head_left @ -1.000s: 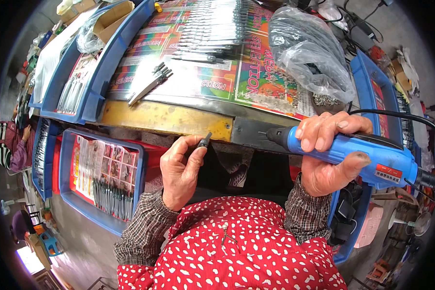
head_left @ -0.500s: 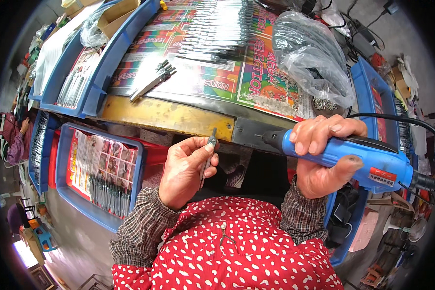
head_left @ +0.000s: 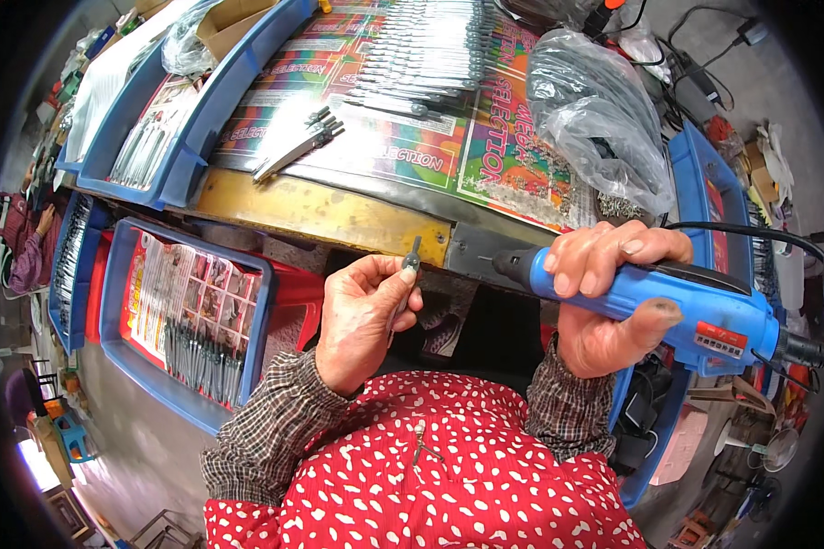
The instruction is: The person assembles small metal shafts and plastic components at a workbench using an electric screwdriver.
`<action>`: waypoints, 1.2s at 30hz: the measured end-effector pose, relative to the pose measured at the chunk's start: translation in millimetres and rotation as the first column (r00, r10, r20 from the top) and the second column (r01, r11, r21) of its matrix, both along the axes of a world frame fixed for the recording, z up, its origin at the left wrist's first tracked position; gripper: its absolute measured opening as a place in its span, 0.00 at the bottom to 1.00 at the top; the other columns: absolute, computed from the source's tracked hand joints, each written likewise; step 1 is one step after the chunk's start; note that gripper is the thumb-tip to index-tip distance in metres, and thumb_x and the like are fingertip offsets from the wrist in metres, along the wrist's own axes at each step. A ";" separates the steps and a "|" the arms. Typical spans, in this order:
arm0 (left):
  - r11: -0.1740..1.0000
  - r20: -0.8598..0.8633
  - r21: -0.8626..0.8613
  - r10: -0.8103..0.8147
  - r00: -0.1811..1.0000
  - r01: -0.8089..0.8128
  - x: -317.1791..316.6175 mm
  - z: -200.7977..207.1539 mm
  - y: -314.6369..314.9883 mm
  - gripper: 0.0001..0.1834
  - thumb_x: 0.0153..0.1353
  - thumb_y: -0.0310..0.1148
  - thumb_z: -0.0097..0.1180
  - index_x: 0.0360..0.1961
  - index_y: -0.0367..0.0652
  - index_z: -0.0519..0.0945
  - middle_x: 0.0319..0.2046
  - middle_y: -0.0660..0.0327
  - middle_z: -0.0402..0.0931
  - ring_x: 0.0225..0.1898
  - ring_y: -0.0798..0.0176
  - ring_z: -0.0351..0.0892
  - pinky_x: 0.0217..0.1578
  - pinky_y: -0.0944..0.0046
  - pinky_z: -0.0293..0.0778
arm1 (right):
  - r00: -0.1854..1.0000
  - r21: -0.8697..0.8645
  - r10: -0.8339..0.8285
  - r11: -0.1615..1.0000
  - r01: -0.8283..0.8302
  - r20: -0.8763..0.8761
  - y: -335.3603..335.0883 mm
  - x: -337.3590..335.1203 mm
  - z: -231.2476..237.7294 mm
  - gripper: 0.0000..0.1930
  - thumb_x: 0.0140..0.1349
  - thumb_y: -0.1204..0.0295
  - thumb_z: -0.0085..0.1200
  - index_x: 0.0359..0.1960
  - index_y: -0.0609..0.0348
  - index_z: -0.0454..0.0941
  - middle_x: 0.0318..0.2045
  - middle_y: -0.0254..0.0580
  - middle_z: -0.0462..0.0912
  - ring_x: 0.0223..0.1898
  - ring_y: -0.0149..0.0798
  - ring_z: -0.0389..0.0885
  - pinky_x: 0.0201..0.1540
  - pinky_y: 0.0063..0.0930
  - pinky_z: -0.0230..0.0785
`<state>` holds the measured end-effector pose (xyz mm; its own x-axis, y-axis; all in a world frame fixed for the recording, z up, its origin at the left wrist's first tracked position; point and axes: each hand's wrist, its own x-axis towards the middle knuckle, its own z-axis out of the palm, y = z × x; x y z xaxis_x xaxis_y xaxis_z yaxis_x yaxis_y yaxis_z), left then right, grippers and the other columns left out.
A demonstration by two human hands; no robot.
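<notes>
My left hand [head_left: 362,316] pinches a slim metal piece [head_left: 413,261] between thumb and fingers. Its rounded dark end and a narrow tip stick up past the fingertips; most of its length is hidden in the hand. My right hand [head_left: 584,337] is wrapped around a blue electric screwdriver [head_left: 696,302], thumb lifted off the body. The screwdriver lies almost level, its black nose [head_left: 515,267] pointing left toward the metal piece, with a gap between them. Both hands are in front of the table edge [head_left: 320,212].
Long rows of slim metal pieces [head_left: 421,55] cover the tabletop, with a small bunch [head_left: 298,146] nearer me. A clear plastic bag [head_left: 595,110] lies beside small screws [head_left: 619,207]. Blue trays [head_left: 197,151] flank the table; another blue bin [head_left: 165,377] sits lower left. A black cable [head_left: 751,229] trails right.
The view has shifted slightly. My left hand and the metal piece sit a little further right, nearer the screwdriver, and the piece's tip points more upward. Both grips are kept.
</notes>
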<state>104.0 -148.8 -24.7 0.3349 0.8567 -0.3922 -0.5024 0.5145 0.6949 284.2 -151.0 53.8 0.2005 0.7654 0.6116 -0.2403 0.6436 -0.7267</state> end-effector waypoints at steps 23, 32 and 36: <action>1.000 -0.069 -0.015 -0.016 0.998 0.015 2.2 0.8 0.8 0.06 0.58 0.26 0.54 0.33 0.35 0.73 0.27 0.61 0.74 0.24 0.73 0.70 0.19 0.77 0.64 | 1.000 -0.047 0.020 0.999 -0.020 -0.002 -1.1 -2.1 0.6 0.25 0.51 0.55 0.60 0.37 0.60 0.62 0.17 0.39 0.69 0.19 0.36 0.71 0.25 0.34 0.69; 0.998 -0.015 -0.039 -0.055 0.998 0.054 -2.6 12.2 -2.8 0.06 0.58 0.26 0.53 0.35 0.36 0.74 0.30 0.63 0.74 0.24 0.74 0.69 0.18 0.78 0.62 | 0.999 -0.034 0.039 0.999 -0.039 -0.006 0.4 -0.8 -0.6 0.25 0.50 0.56 0.61 0.37 0.61 0.63 0.17 0.40 0.70 0.19 0.37 0.72 0.25 0.34 0.68; 0.995 -0.036 -0.070 -0.068 0.997 0.066 -2.1 11.0 1.3 0.06 0.58 0.26 0.53 0.35 0.35 0.74 0.30 0.62 0.74 0.24 0.74 0.69 0.18 0.78 0.62 | 0.999 -0.028 0.040 0.999 -0.040 -0.008 0.7 -0.7 -2.3 0.25 0.50 0.56 0.61 0.37 0.61 0.63 0.18 0.40 0.70 0.20 0.37 0.72 0.25 0.34 0.68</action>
<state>101.9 -147.6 -13.7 0.3742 0.8035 -0.4629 -0.4388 0.5932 0.6749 283.4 -150.3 51.5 0.1739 0.7901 0.5878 -0.2713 0.6122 -0.7427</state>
